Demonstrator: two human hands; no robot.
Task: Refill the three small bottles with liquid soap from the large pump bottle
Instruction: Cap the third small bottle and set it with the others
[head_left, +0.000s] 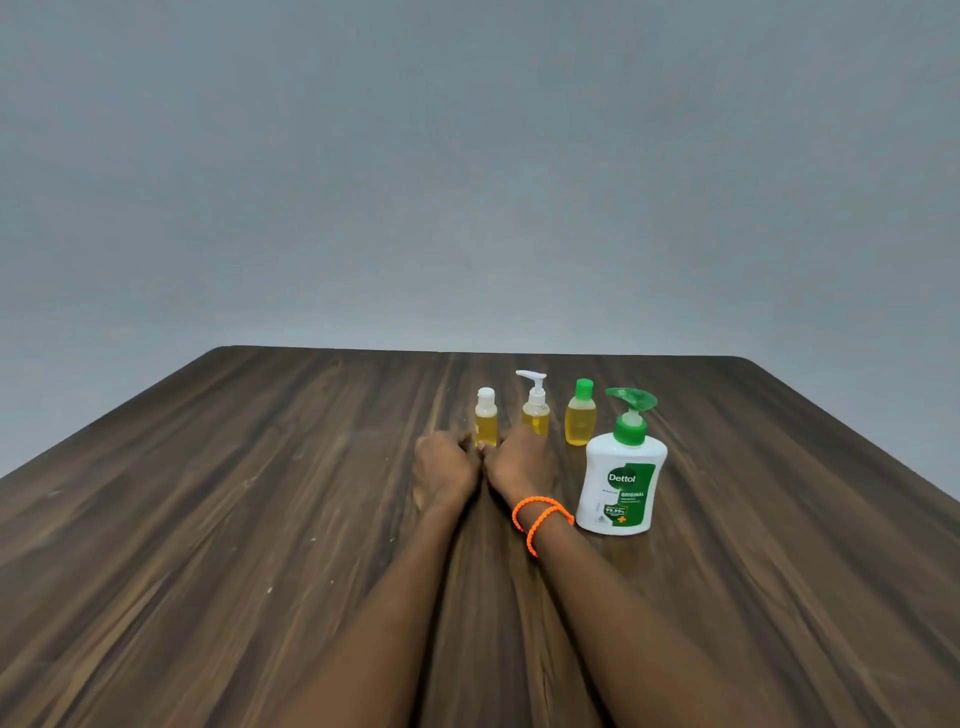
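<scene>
On the table: four bottles stand toward the far edge, with two hands reaching in from below.
Table (208, 519): dark wood grain, a plain grey wall (467, 156) behind it.
Pump bottle (621, 486): large, white, green pump head, "Dettol" label; upright, nearest on the right, just beside the right wrist.
Left bottle (485, 415): small, white cap, yellow liquid, upright.
Middle bottle (535, 408): small, white pump top, yellow liquid, upright.
Right bottle (581, 413): small, green cap, yellow liquid, upright, just behind the pump bottle.
Left hand (445, 467): on the table, fingers curled at the base of the left bottle.
Right hand (519, 462): fingers curled at the same base, partly hiding the middle bottle.
Grip: whether either hand truly pinches the left bottle cannot be told.
Wristband (540, 519): orange, looped twice on the right wrist.
</scene>
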